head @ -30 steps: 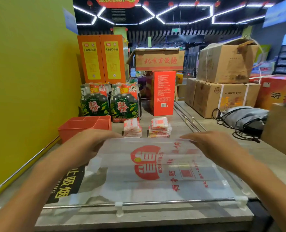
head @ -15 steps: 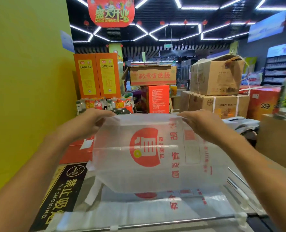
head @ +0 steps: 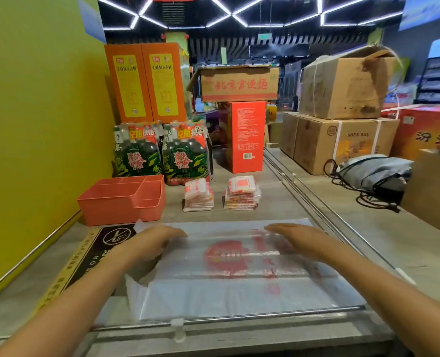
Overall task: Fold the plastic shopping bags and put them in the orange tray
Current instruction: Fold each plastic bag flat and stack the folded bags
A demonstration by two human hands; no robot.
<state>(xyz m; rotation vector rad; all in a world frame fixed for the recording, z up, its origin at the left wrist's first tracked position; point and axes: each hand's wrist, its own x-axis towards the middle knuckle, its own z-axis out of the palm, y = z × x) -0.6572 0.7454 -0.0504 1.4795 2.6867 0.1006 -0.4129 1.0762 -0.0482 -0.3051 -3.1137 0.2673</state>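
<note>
A translucent white plastic shopping bag (head: 229,274) with red print lies flat on the counter in front of me, folded over on itself. My left hand (head: 159,240) rests flat on its left part, fingers straight. My right hand (head: 294,235) lies flat on its right part, fingers stretched out. The orange tray (head: 110,210), with several compartments, stands at the back left against the yellow wall; no bags show in it. Two piles of folded bags (head: 197,195) (head: 242,193) sit behind the flat bag.
Green bottle packs (head: 159,153), a red carton (head: 247,136) and orange boxes (head: 146,81) stand at the counter's far end. Cardboard boxes (head: 342,140) and a grey bag with cables (head: 376,173) are on the right. A metal rail (head: 229,318) crosses the near edge.
The bag was lifted by its far edge half a second ago; now it lies folded down on the counter, and both hands have gone from gripping it to pressing it flat.
</note>
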